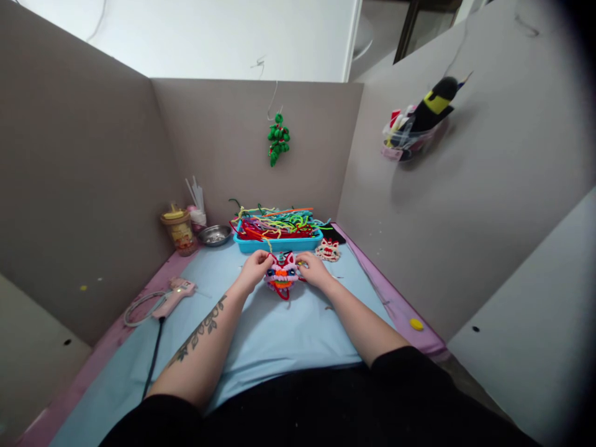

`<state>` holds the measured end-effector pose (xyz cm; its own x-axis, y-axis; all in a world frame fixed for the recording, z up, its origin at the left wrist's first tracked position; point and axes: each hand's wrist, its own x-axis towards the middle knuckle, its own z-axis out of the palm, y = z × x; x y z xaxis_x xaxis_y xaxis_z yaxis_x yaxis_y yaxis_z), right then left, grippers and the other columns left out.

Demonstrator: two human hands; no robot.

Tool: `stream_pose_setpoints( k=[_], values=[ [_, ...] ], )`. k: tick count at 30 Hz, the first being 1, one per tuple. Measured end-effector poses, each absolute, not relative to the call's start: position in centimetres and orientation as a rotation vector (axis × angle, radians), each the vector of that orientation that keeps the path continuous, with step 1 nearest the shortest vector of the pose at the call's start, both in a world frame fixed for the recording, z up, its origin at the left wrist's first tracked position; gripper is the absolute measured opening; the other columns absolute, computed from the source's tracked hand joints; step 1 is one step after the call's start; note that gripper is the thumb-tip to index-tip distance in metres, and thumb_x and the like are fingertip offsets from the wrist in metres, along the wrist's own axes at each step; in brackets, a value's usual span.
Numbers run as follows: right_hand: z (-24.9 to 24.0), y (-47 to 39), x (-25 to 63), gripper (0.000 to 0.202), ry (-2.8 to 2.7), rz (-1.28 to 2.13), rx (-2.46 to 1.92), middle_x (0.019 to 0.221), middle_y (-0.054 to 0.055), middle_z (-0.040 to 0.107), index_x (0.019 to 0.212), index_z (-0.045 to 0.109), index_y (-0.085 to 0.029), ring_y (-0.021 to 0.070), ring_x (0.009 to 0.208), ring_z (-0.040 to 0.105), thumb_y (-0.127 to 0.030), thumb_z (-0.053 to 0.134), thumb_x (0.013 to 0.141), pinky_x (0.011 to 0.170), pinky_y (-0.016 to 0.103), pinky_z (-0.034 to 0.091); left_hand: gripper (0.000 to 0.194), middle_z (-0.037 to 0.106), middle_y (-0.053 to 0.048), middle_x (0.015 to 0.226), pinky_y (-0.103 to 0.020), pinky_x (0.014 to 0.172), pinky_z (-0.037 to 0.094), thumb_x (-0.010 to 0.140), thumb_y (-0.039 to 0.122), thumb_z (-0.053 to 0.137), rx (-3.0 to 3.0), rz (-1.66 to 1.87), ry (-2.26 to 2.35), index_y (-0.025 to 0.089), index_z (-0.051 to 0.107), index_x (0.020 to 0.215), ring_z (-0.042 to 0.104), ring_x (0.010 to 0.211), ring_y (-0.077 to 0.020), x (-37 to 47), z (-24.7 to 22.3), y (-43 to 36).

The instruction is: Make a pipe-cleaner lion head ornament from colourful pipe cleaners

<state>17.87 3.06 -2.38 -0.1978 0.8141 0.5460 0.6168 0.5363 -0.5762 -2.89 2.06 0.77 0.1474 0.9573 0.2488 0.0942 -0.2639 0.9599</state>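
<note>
Fuzzy lion-like head [281, 274], face apparently near-complete, remaining work n/d, is at desk [298, 335] ctr., pinched at its L edge by L hand [255, 270] and R edge by R hand [314, 269], w/ blue tray [279, 246] of unused stems [284, 234] behind.

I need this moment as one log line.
left hand: holds fuzzy figure | right hand: holds same figure | behind: blue tray

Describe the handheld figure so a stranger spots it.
Find the blue tray of fuzzy stems. Nearer the camera, between the left hand and right hand, is a fuzzy figure. Orange and lilac bands distinguish it from the paler figure to its right.
</note>
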Motion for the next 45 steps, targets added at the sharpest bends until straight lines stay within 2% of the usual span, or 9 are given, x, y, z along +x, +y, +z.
stream_pose_setpoints(
  k=[8, 12, 21, 26, 30, 35, 39, 42, 45],
  values=[
    [-2.2, 2.9, 17.9, 0.030, -1.921, 0.297, -1.171, 0.091, 0.005, 0.064, 0.079, 0.068, -0.019, 0.0194, 0.092, 0.057, -0.004, 0.047, 0.064, 0.088, 0.034, 0.043, 0.028, 0.054, 0.003, 0.065, -0.020, 0.051, 0.036, 0.068, 0.042, 0.062, 1.260, 1.540, 0.928, 0.017, 0.052, 0.077, 0.048, 0.053, -0.0080, -3.7, 1.6, 3.1],
    [-2.3, 2.8, 17.9, 0.031, -1.908, 0.311, -1.180, 0.093, 0.005, 0.064, 0.080, 0.068, -0.020, 0.0195, 0.092, 0.057, -0.005, 0.047, 0.064, 0.090, 0.035, 0.043, 0.026, 0.057, 0.000, 0.071, -0.021, 0.057, 0.040, 0.070, 0.041, 0.055, 1.223, 1.810, 1.208, 0.018, 0.051, 0.081, 0.053, 0.062, -0.0106, -7.1, 1.4, 5.4],
    [-2.5, 2.7, 17.8, 0.031, -1.927, 0.326, -1.167, 0.093, 0.005, 0.063, 0.082, 0.068, -0.020, 0.0189, 0.093, 0.057, -0.004, 0.047, 0.066, 0.091, 0.035, 0.042, 0.012, 0.057, -0.001, 0.063, -0.024, 0.055, 0.039, 0.067, 0.030, 0.055, 1.287, 1.597, 1.597, 0.018, 0.054, 0.067, 0.053, 0.060, -0.0148, -11.3, -1.4, 7.7],
    [-1.7, 2.1, 17.8, 0.035, -1.948, 0.371, -1.132, 0.096, 0.006, 0.062, 0.086, 0.068, -0.019, 0.0188, 0.095, 0.056, -0.002, 0.045, 0.064, 0.091, 0.036, 0.042, 0.022, 0.063, -0.007, 0.086, -0.029, 0.070, 0.044, 0.066, 0.026, 0.059, 1.327, 1.585, 1.642, 0.017, 0.057, 0.086, 0.058, 0.080, -0.0195, -11.8, -1.0, 7.6],
    [-0.4, 0.8, 18.1, 0.050, -2.201, 0.438, -0.905, 0.122, 0.006, 0.050, 0.102, 0.065, -0.023, 0.0219, 0.119, 0.043, -0.001, 0.051, 0.059, 0.101, 0.041, 0.031, 0.037, 0.058, -0.009, 0.112, -0.034, 0.097, 0.034, 0.065, 0.019, 0.059, 1.641, 1.774, 1.559, 0.019, 0.058, 0.102, 0.049, 0.111, -0.0228, -11.5, 1.7, 6.0],
    [0.2, -0.4, 17.7, 0.039, -2.398, 0.523, -0.855, 0.137, 0.006, 0.040, 0.097, 0.068, -0.027, 0.0275, 0.132, 0.025, -0.014, 0.070, 0.060, 0.107, 0.048, 0.017, 0.031, 0.067, -0.004, 0.095, -0.036, 0.097, 0.037, 0.058, 0.008, 0.051, 1.883, 1.305, 1.129, 0.021, 0.068, 0.081, 0.056, 0.098, -0.0233, -8.3, 3.6, 3.0],
    [-0.1, -0.1, 17.2, 0.009, -2.190, 0.708, -0.874, 0.122, 0.008, 0.056, 0.074, 0.071, -0.021, 0.0250, 0.118, 0.046, -0.029, 0.068, 0.070, 0.102, 0.044, 0.028, 0.041, 0.068, -0.004, 0.095, -0.036, 0.098, 0.036, 0.051, 0.000, 0.051, 1.938, 0.994, 0.923, 0.023, 0.070, 0.079, 0.057, 0.100, -0.0243, -6.4, 3.5, 1.5],
    [-0.3, 0.2, 16.9, 0.020, -1.768, 1.065, -0.908, 0.096, 0.007, 0.066, 0.072, 0.069, -0.018, 0.0203, 0.087, 0.060, -0.038, 0.066, 0.070, 0.081, 0.036, 0.045, 0.047, 0.066, -0.005, 0.104, -0.038, 0.100, 0.034, 0.052, 0.002, 0.059, 1.848, 0.924, 0.814, 0.023, 0.067, 0.094, 0.054, 0.108, -0.0255, -5.7, 3.6, 0.7],
    [-0.3, 0.3, 16.6, 0.027, -1.313, 1.420, -0.832, 0.070, 0.002, 0.065, 0.076, 0.067, -0.015, 0.0153, 0.062, 0.059, -0.041, 0.067, 0.068, 0.065, 0.030, 0.047, 0.061, 0.061, -0.009, 0.115, -0.038, 0.099, 0.035, 0.056, 0.010, 0.071, 1.767, 0.983, 0.693, 0.023, 0.058, 0.114, 0.052, 0.112, -0.0258, -5.0, 3.5, 0.4]
  ],
)
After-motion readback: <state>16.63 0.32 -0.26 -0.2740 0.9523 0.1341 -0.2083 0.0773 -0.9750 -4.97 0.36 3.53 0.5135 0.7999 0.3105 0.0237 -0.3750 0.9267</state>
